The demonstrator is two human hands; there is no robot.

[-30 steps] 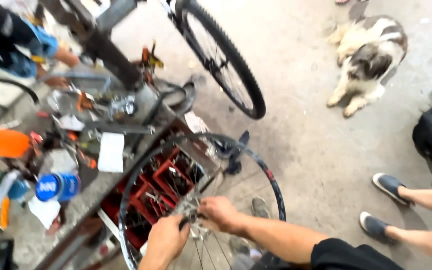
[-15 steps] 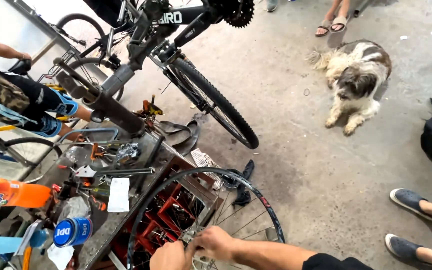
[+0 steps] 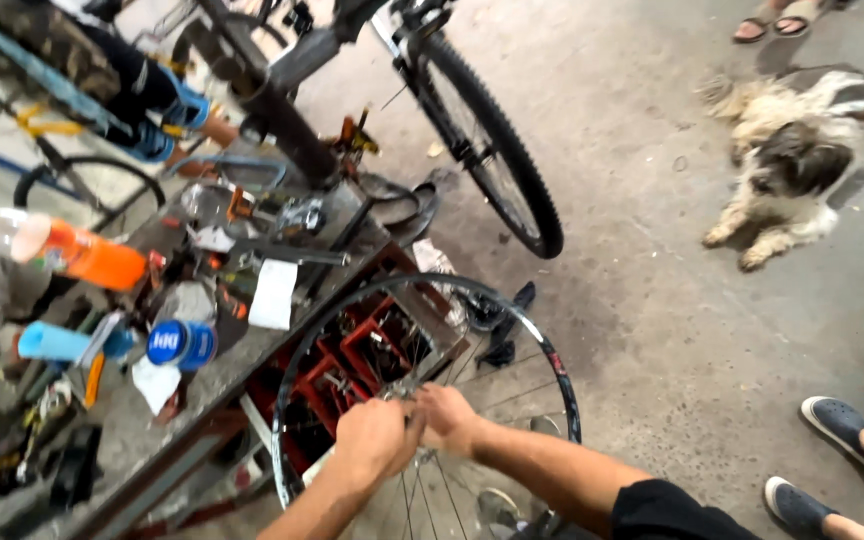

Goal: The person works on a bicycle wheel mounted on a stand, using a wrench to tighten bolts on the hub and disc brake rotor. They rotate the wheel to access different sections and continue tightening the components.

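Observation:
A spoked bicycle wheel with a black rim (image 3: 554, 362) stands upright in front of me, beside a cluttered workbench. Both my hands meet at its centre. My left hand (image 3: 374, 437) is closed around the hub area, and my right hand (image 3: 449, 418) grips the hub (image 3: 404, 387) from the other side. The hub itself is mostly hidden under my fingers. Thin spokes fan out from under my hands to the rim.
The workbench (image 3: 167, 440) holds tools, an orange bottle (image 3: 82, 255), a blue can (image 3: 181, 343) and paper scraps; red crates (image 3: 352, 350) sit under it. A bicycle's rear wheel (image 3: 492, 150) hangs ahead. A dog (image 3: 797, 150) lies right. Someone's shoes (image 3: 832, 420) stand at right.
The view has tilted and shifted; the wheel and my hands sit higher in frame. My hands stay closed at the hub, with the right hand moved slightly around it.

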